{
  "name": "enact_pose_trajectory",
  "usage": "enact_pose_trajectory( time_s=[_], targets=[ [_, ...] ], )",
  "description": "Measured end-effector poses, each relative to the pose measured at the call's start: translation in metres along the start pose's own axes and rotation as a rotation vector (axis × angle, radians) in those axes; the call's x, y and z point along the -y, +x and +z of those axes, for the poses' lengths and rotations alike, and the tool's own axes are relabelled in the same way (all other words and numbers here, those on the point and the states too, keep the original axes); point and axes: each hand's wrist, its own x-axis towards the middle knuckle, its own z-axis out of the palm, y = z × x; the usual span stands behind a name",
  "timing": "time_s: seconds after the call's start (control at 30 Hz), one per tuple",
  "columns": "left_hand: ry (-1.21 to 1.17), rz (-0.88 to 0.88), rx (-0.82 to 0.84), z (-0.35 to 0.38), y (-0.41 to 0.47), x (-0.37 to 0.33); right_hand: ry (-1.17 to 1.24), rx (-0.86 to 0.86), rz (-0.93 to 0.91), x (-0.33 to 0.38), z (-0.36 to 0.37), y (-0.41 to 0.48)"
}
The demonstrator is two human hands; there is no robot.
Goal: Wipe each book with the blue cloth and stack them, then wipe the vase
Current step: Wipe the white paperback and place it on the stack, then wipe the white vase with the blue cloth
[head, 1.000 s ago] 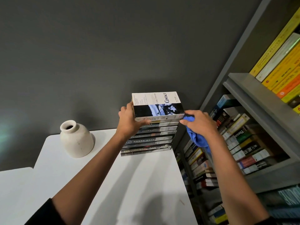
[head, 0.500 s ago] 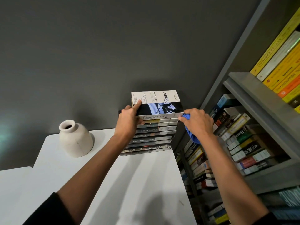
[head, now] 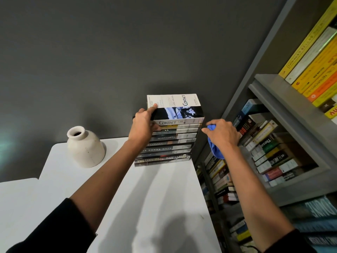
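Uppermost, the Contact book (head: 179, 104) shows white-and-black cover.

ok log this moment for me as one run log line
left hand: holds Contact book atop stack | right hand: grips blue cloth by stack's right edge | vase: on white table, left of stack, untouched

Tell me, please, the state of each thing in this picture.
Contact book: closed, lying flat atop the stack.
Stack: upright on the table.
Blue cloth: bunched in the right hand.
Vase: upright, untouched.
Left hand: holds the Contact book's end.
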Motion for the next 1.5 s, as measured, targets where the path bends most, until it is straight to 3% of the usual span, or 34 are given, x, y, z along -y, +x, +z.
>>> enact_pose_trajectory(
  time_s=[0.17,0.3,0.53,0.67,0.83,1.1,1.2,1.5],
  targets=[
    [-0.017,0.0,0.027,0.0,-0.006,0.001,0.182,0.05,0.028,-0.016,0.021,-0.019],
    [-0.072,0.061,-0.052,-0.004,-0.04,0.019,0.424,0.125,-0.001,-0.011,0.046,-0.037],
    [-0.068,-0.018,-0.243,-0.036,-0.113,0.121,0.58,0.348,-0.137,0.056,0.112,-0.083],
    [0.051,-0.072,-0.292,-0.071,-0.129,0.174,0.711,0.49,-0.219,0.107,0.149,-0.114],
    [0.229,-0.057,-0.193,-0.114,-0.098,0.212,0.748,0.568,-0.2,0.16,0.192,-0.142],
    [0.629,0.325,0.123,-0.127,-0.028,0.255,0.797,0.528,-0.054,0.208,0.223,-0.159],
    [0.757,0.448,0.11,-0.124,-0.019,0.267,0.819,0.515,-0.005,0.212,0.228,-0.159],
    [0.63,0.463,0.13,-0.132,-0.015,0.271,0.843,0.476,0.009,0.207,0.224,-0.166]
  ],
)
